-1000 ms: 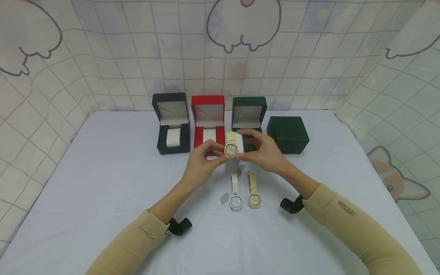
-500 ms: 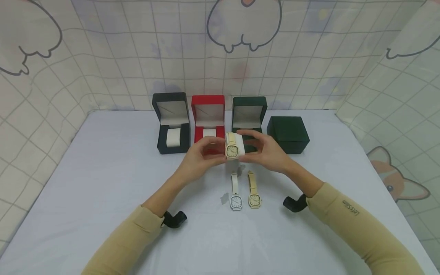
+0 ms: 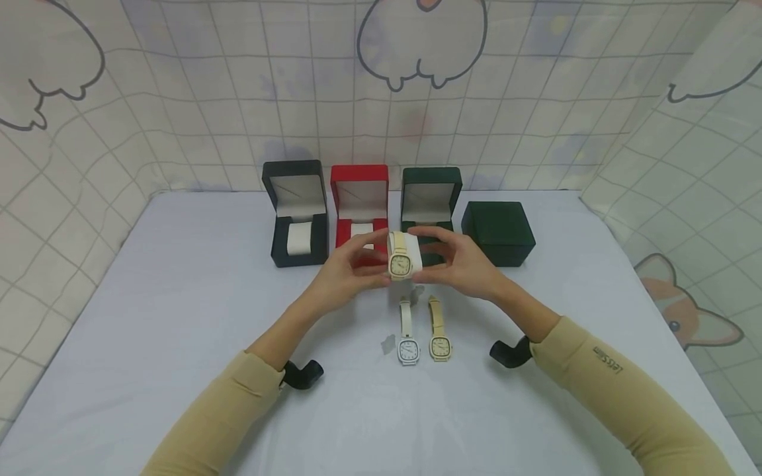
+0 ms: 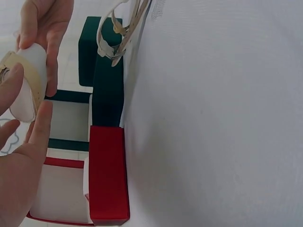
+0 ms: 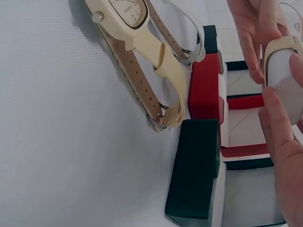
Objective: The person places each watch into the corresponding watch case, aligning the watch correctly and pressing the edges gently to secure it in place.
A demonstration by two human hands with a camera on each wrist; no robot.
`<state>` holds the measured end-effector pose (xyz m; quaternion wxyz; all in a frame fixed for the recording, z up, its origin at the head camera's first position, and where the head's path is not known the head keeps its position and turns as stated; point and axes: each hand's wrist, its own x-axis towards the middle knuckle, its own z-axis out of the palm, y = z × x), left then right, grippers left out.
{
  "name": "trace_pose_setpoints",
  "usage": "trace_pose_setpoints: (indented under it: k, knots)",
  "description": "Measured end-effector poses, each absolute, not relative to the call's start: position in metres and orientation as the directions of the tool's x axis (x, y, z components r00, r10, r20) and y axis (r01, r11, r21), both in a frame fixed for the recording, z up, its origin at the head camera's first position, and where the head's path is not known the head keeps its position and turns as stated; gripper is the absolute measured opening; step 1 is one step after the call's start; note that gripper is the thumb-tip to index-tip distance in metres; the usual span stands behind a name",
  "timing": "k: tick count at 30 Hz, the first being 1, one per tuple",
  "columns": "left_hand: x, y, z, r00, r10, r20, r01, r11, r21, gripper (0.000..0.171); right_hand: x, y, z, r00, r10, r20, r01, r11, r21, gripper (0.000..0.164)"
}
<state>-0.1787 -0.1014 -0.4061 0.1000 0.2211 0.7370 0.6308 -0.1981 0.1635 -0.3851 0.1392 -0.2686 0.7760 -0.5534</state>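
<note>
A cream square-dialled watch point(image 3: 400, 266) is strapped around a white watch cushion point(image 3: 415, 251), held up in front of the open boxes. My left hand point(image 3: 350, 270) pinches the watch end, its fingers against the strap point(image 4: 32, 78) in the left wrist view. At the opposite end my right hand point(image 3: 461, 266) grips the cushion between thumb and fingers. The dial faces the head camera. Below on the table lie a white watch point(image 3: 408, 350) and a second cream watch point(image 3: 440, 347), side by side and apart from both hands.
Along the back of the white table point(image 3: 196, 297) stand an open dark box point(image 3: 321, 244) and an open red box point(image 3: 360, 173), each with a white cushion inside. An open green box point(image 3: 431, 175) is partly hidden behind my right hand. A shut green box point(image 3: 499, 231) stands at the right.
The held watch and cushion have come slightly lower and nearer. My left thumb and wrist have shifted a little, and both forearms have drawn outward slightly. The watches on the table lie unmoved.
</note>
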Motion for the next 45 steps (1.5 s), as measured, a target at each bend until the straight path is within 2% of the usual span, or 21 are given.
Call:
trace_pose_setpoints:
  k: [13, 27, 45]
  knots:
    - [-0.181, -0.099, -0.409, -0.88, 0.468, 0.083, 0.146, 0.102, 0.984, 0.08, -0.198, 0.159, -0.392, -0.842, -0.536, 0.065, -0.229, 0.246, -0.942, 0.074]
    - [-0.185, -0.097, -0.412, -0.845, 0.517, 0.136, 0.203, 0.074, 0.976, 0.083, -0.199, 0.155, -0.394, -0.855, -0.512, 0.088, -0.256, 0.269, -0.929, 0.075]
    - [-0.183, -0.093, -0.411, -0.855, 0.501, 0.138, 0.212, 0.095, 0.973, 0.079, -0.2, 0.151, -0.398, -0.858, -0.509, 0.072, -0.253, 0.297, -0.921, 0.077]
